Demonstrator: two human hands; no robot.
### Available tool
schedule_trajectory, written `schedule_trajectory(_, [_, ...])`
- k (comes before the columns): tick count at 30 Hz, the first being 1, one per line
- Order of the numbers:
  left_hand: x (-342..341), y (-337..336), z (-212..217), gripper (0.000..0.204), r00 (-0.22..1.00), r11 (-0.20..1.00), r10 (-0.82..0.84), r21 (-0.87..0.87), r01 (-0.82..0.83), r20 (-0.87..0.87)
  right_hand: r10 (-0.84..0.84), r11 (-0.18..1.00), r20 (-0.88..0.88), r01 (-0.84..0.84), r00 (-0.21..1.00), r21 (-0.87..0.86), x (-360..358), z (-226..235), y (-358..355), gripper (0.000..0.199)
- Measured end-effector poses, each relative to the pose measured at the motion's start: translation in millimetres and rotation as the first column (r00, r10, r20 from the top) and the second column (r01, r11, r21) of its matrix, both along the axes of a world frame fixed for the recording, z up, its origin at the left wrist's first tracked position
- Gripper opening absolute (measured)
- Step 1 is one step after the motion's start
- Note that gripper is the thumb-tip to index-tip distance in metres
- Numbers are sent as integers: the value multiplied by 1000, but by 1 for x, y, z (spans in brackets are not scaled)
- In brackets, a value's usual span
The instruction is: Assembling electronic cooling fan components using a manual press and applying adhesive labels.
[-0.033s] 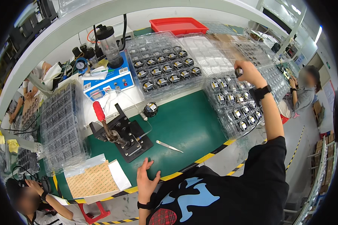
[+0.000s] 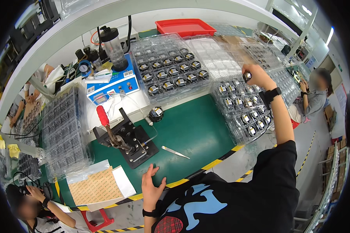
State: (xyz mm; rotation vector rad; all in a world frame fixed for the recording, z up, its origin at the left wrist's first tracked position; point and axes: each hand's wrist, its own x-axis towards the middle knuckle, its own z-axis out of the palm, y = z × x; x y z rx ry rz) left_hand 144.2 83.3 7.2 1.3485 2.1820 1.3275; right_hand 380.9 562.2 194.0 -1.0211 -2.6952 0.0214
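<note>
Small round part (image 2: 247, 76) sat pinched in the right hand (image 2: 256, 77) above the clear tray (image 2: 241, 128), mid-pick; left hand (image 2: 151, 188), fingers spread, rested flat on the green mat (image 2: 194, 136).

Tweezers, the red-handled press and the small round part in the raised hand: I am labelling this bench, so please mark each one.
tweezers (image 2: 175, 152), head view, middle of the metal blades.
red-handled press (image 2: 102, 115), head view, on the red handle.
small round part (image 2: 247, 76), head view, its visible face at the right hand's (image 2: 256, 77) fingertips.
</note>
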Motion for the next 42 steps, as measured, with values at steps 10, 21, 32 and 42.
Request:
schedule_trajectory(10, [1,3,-3,79,999,1000,20,4,-20,-42,100,971,127,-69,987,-229,11,-22,2,48])
schedule_trajectory(21, [4,5,-1,78,998,999,7,-32,-9,-64,22,993,148,-4,989,-119,58,-50,30,56])
schedule_trajectory(32, [15,60,79,45,919,939,-343,-75,335,-193,103,914,96,-56,990,-401,67,-31,-54,86])
schedule_trajectory(42, [-6,262,86,37,747,989,-42,78,125,-663,144,980,25,-139,989,-139,80,-38,-54,95])
